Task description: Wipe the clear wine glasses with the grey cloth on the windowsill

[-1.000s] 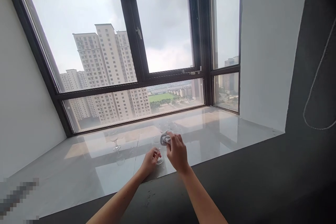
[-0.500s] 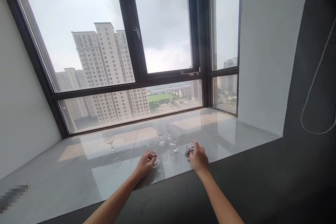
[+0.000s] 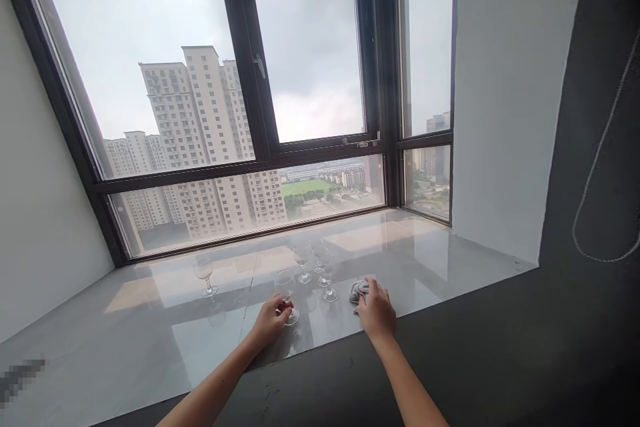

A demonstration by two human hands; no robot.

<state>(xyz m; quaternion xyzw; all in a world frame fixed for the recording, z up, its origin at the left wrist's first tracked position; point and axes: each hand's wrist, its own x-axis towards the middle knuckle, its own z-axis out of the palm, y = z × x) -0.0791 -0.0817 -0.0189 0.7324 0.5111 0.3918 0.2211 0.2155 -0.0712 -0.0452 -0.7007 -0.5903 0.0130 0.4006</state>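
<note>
My left hand [image 3: 270,321] is closed around the lower part of a clear stemmed glass [image 3: 285,280], which stands upright near the front edge of the windowsill. In my right hand [image 3: 376,308] is a bunched grey cloth [image 3: 358,292], close above or on the sill; I cannot tell whether it touches. Between and behind my hands, several more stemmed glasses [image 3: 330,295] stand in a cluster. Another stemmed glass [image 3: 205,270] stands apart to the left.
The glossy grey windowsill [image 3: 145,340] reflects the light, and its front edge drops off towards me. Behind it is a dark-framed window [image 3: 250,167]. A white wall [image 3: 500,113] bounds the right side, and a looped cord [image 3: 595,180] hangs farther right.
The view has shifted slightly. My left hand still grips the glass and my right hand still holds the cloth; both appear a little farther left in the picture.
</note>
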